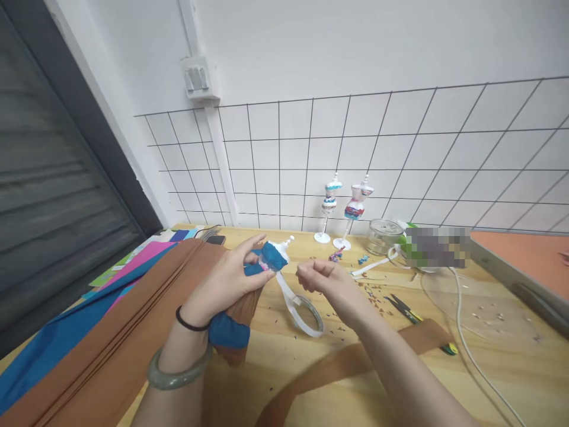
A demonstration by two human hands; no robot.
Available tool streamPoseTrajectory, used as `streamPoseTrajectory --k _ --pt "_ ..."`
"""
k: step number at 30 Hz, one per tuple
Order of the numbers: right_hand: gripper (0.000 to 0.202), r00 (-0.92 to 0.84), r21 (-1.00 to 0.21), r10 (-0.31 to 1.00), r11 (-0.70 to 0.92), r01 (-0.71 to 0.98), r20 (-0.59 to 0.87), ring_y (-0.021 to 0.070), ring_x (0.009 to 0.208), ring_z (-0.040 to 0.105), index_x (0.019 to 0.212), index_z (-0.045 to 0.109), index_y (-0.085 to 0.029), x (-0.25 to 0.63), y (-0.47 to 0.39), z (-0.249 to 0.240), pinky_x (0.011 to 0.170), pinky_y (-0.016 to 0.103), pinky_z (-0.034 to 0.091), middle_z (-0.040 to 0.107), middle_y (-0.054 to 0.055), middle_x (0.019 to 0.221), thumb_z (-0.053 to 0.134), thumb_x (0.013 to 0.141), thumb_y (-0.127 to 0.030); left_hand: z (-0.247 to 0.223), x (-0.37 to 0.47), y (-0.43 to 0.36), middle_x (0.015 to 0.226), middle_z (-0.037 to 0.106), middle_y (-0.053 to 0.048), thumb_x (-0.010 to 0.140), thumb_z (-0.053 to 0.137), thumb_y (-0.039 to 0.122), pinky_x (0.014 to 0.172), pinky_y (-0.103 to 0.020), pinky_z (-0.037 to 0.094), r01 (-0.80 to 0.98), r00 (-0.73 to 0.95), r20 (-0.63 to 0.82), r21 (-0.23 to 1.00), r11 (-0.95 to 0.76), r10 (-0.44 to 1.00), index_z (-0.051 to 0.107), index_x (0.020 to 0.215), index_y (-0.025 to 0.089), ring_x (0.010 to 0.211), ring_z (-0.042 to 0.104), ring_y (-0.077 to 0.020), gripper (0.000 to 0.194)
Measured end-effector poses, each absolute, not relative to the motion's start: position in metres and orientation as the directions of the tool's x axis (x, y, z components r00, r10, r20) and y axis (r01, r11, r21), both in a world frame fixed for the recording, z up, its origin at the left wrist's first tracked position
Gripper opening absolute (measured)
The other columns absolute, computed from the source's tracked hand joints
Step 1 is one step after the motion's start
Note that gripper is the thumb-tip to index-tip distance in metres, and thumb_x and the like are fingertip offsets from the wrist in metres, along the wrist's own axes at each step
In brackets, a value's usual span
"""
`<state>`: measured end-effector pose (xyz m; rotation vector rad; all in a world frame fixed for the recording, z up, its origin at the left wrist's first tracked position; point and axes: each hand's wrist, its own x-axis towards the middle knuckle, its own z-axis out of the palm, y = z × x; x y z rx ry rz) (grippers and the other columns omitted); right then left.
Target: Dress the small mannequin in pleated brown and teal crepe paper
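Note:
My left hand (231,270) is closed around a miniature dress form (274,254), tilted to the right, with blue cloth wrapped over its white torso. To the right of it, my right hand (324,281) has its fingertips pinched together; whatever they hold, if anything, is too small to make out. A white strip of tape runs from below the dress form down to a roll of white tape (306,317) on the table. Brown and blue cloth (229,330) lies beneath my left wrist.
Two small dress forms (329,198) on white stands are by the gridded wall. A glass jar (384,236), scissors (404,308), a brown cloth strip (329,367) and a white cable (464,332) lie to the right. Folded fabrics (111,296) cover the left side.

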<state>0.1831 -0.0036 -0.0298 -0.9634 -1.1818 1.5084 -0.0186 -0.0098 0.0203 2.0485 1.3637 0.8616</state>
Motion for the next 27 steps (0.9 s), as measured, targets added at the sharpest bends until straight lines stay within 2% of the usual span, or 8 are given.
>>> streamPoseTrajectory --k 4,7,12,18,22,25,27 --pt "0.024 -0.341 -0.986 0.938 0.109 0.125 0.060 0.0135 0.065 0.051 0.078 0.069 -0.017 0.177 -0.016 -0.019 0.062 0.026 0.038 0.061 0.000 0.069 0.068 0.072 -0.040 0.020 -0.019 -0.009 0.085 0.069 0.000 0.077 0.061 0.036 0.078 -0.029 0.047 0.622 0.272 0.204 0.709 -0.333 0.941 0.039 0.136 0.018 0.084 0.063 -0.0173 0.065" --pt "0.025 -0.328 -0.958 0.942 0.155 0.241 0.070 0.0135 0.063 0.048 0.073 0.065 -0.016 0.173 -0.018 -0.022 0.059 0.026 0.036 0.056 0.000 0.066 0.061 0.075 -0.041 0.019 -0.020 -0.009 0.088 0.070 -0.001 0.077 0.061 0.037 0.081 -0.031 0.047 0.595 0.264 0.171 0.746 -0.300 0.949 0.038 0.136 0.019 0.087 0.064 -0.0183 0.066" --pt "0.027 -0.360 -0.947 0.932 0.146 0.287 0.035 0.0105 0.056 0.040 0.071 0.063 -0.016 0.175 -0.017 -0.024 0.053 0.024 0.030 0.049 -0.003 0.059 0.060 0.076 -0.042 0.014 -0.023 -0.005 0.095 0.069 -0.003 0.073 0.067 0.040 0.084 -0.034 0.048 0.420 0.256 0.094 0.885 -0.199 0.962 0.037 0.137 0.018 0.092 0.063 -0.0201 0.074" --pt "0.028 -0.383 -0.946 0.924 0.133 0.297 0.010 0.0090 0.054 0.037 0.069 0.060 -0.015 0.174 -0.021 -0.022 0.052 0.023 0.028 0.047 -0.004 0.058 0.059 0.078 -0.041 0.011 -0.031 0.000 0.081 0.070 -0.001 0.071 0.072 0.040 0.083 -0.035 0.047 0.229 0.300 0.042 0.967 -0.115 0.953 0.039 0.136 0.017 0.085 0.064 -0.0201 0.076" --pt "0.030 -0.394 -0.956 0.919 0.122 0.267 0.008 0.0101 0.056 0.043 0.071 0.063 -0.015 0.174 -0.019 -0.023 0.054 0.023 0.033 0.052 -0.002 0.060 0.060 0.078 -0.044 0.011 -0.033 0.001 0.083 0.071 -0.003 0.070 0.073 0.038 0.083 -0.034 0.046 0.183 0.322 0.024 0.979 -0.087 0.946 0.039 0.135 0.015 0.086 0.064 -0.0202 0.077" --pt "0.034 -0.408 -0.954 0.911 0.172 0.247 0.058 0.0111 0.060 0.048 0.074 0.064 -0.016 0.179 -0.019 -0.018 0.058 0.024 0.037 0.057 0.000 0.065 0.058 0.080 -0.048 0.011 -0.032 0.001 0.081 0.070 -0.002 0.071 0.073 0.038 0.080 -0.033 0.046 0.194 0.324 0.029 0.976 -0.096 0.946 0.039 0.135 0.016 0.084 0.063 -0.0191 0.075" --pt "0.038 -0.382 -0.935 0.922 0.193 0.298 0.069 0.0102 0.058 0.047 0.073 0.063 -0.016 0.184 -0.019 -0.013 0.056 0.022 0.037 0.056 -0.001 0.064 0.053 0.082 -0.052 0.012 -0.032 -0.001 0.078 0.067 0.000 0.072 0.072 0.038 0.078 -0.032 0.046 0.225 0.305 0.037 0.968 -0.110 0.951 0.040 0.134 0.018 0.081 0.063 -0.0178 0.073"
